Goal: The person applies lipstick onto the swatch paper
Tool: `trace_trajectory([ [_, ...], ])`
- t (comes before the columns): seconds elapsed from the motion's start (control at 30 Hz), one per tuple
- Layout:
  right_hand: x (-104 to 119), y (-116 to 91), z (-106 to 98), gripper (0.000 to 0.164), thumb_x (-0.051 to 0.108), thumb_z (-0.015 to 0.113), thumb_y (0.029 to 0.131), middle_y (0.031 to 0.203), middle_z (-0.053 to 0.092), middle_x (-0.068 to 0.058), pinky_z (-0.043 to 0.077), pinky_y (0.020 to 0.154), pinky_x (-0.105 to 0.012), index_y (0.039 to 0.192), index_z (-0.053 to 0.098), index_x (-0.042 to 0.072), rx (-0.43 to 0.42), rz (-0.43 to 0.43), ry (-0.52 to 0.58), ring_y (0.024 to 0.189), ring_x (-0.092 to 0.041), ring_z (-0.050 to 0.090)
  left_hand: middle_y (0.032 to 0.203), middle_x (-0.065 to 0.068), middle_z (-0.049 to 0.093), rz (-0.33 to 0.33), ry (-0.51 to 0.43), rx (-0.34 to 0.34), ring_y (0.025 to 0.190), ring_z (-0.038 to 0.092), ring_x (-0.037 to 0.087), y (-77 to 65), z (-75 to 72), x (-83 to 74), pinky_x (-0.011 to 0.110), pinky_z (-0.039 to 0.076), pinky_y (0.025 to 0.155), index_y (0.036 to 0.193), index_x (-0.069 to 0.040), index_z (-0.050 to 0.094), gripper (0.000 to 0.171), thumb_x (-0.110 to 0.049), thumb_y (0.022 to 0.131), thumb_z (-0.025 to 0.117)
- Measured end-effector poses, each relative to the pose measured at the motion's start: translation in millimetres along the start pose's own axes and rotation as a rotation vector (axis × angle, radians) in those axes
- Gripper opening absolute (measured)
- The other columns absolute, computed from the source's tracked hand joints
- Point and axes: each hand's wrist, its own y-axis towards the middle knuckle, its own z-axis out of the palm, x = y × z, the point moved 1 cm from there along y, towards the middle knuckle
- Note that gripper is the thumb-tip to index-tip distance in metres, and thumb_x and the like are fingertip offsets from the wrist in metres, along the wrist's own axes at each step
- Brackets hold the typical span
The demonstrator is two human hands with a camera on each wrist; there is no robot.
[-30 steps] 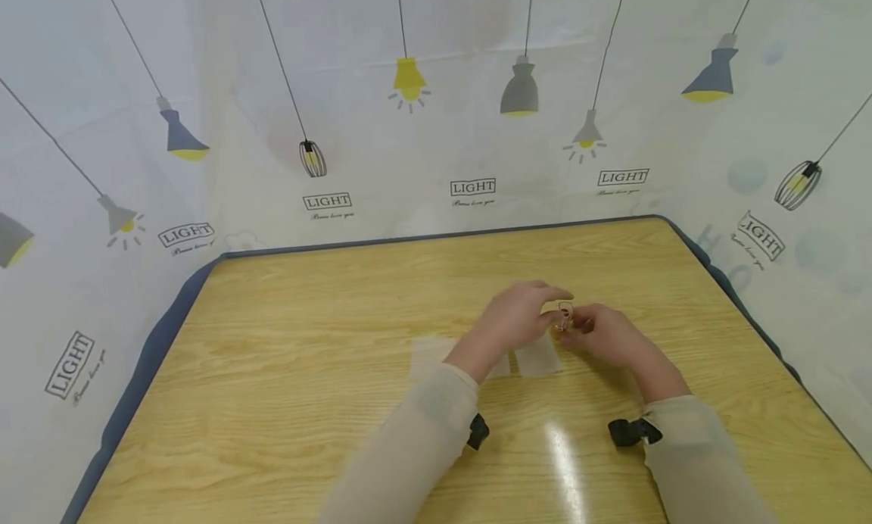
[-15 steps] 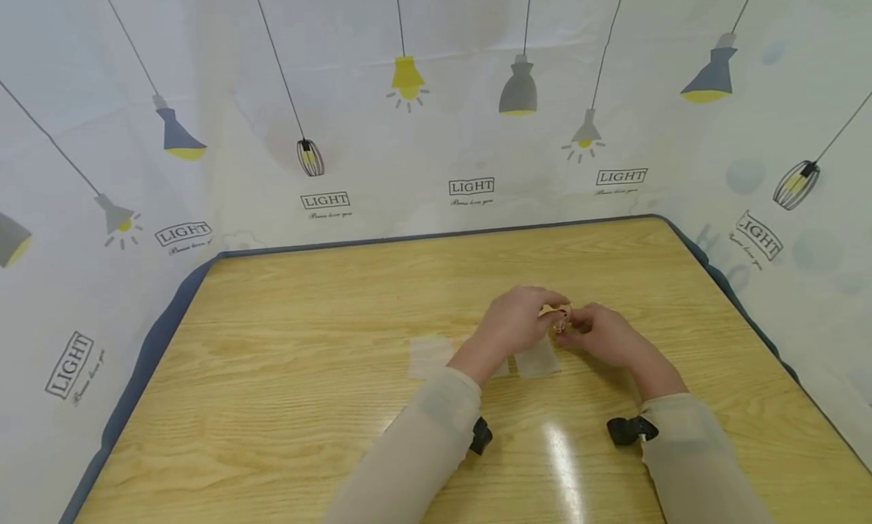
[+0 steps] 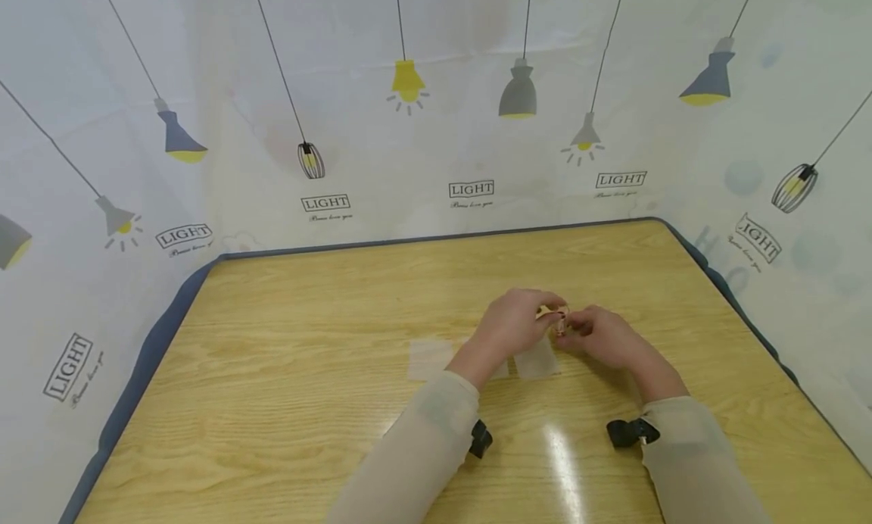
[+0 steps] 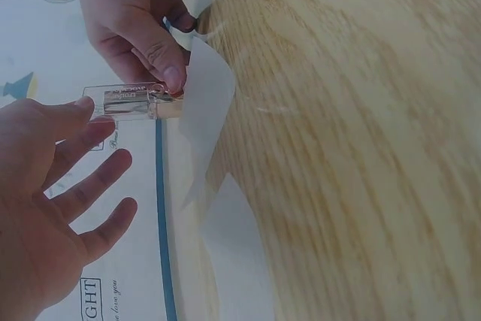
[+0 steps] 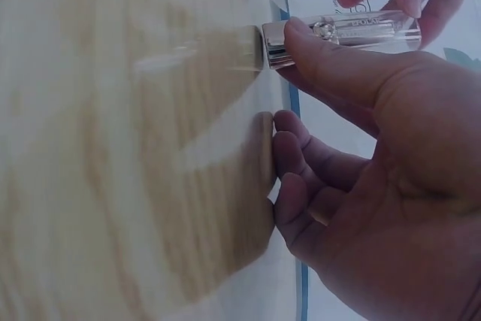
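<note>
Holding a clear lipstick tube [image 4: 124,103] upright in right half of wood-grain table [image 3: 293,312], well in from far edge, near far-right corner of rightmost white paper square [image 3: 538,360]. Gripping metallic base [image 5: 276,46] with right hand [image 3: 602,335], spare fingers curled; pinching top with thumb and forefinger of left hand [image 3: 514,319], other three spread. Cannot tell whether touching table. Seemingly mid-step, working at or placing tube; likely to call next for steady base, straight light pull or press.

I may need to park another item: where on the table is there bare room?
The table is bare from the leftmost white sheet to the left edge, beyond the left hand to the far edge, and from the right hand to the right edge. Crowded: around the clear tube both hands hold, with other sheets beside.
</note>
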Motion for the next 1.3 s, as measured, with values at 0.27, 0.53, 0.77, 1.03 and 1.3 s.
trace_trajectory([
  [0.27, 4, -9, -9, 0.052, 0.037, 0.071, 0.104, 0.14, 0.066, -0.025, 0.056, 0.101, -0.058, 0.142, 0.064, 0.003, 0.005, 0.062, 0.06, 0.127, -0.043, 0.064, 0.129, -0.008, 0.076, -0.064, -0.13, -0.033, 0.112, 0.072, 0.009, -2.8, -4.4, 1.8, 0.025, 0.059, 0.086, 0.139, -0.028, 0.07, 0.031, -0.032, 0.11, 0.06],
  [0.53, 23, -20, -21, 0.046, 0.041, 0.065, 0.107, 0.136, 0.07, -0.02, 0.057, 0.097, -0.053, 0.139, 0.067, 0.008, -0.033, 0.047, 0.138, 0.127, -0.039, 0.064, 0.126, -0.001, 0.075, -0.062, -0.263, -0.108, 0.11, 0.071, 0.013, -10.6, -18.7, 6.3, 0.021, 0.056, 0.075, 0.146, -0.024, 0.065, 0.035, -0.025, 0.113, 0.055],
  [0.77, 45, -31, -19, 0.046, 0.04, 0.061, 0.109, 0.133, 0.071, -0.019, 0.053, 0.107, -0.058, 0.139, 0.065, 0.005, -0.059, 0.048, 0.267, 0.122, -0.033, 0.067, 0.122, 0.005, 0.075, -0.069, -0.445, -0.166, 0.109, 0.07, 0.018, -26.6, -25.1, 13.7, 0.02, 0.057, 0.073, 0.147, -0.021, 0.064, 0.036, -0.02, 0.113, 0.055],
  [1.03, 65, -47, -2, 0.04, 0.035, 0.06, 0.11, 0.122, 0.072, -0.019, 0.055, 0.1, -0.048, 0.139, 0.064, 0.007, -0.089, -0.043, 0.355, 0.105, -0.025, 0.07, 0.125, 0.005, 0.076, -0.106, -0.506, -0.188, 0.118, 0.071, 0.019, -64.4, -29.7, 20.6, 0.038, 0.06, 0.097, 0.142, -0.021, 0.068, 0.032, -0.025, 0.112, 0.057],
  [1.3, 87, -57, 15, 0.041, 0.033, 0.074, 0.102, 0.119, 0.072, -0.013, 0.059, 0.082, -0.029, 0.135, 0.067, 0.009, -0.08, -0.078, 0.394, 0.1, -0.022, 0.069, 0.122, 0.006, 0.076, -0.122, -0.607, -0.175, 0.122, 0.07, 0.024, -101.7, -36.2, 24.6, 0.053, 0.057, 0.107, 0.141, -0.017, 0.066, 0.035, -0.032, 0.11, 0.06],
])
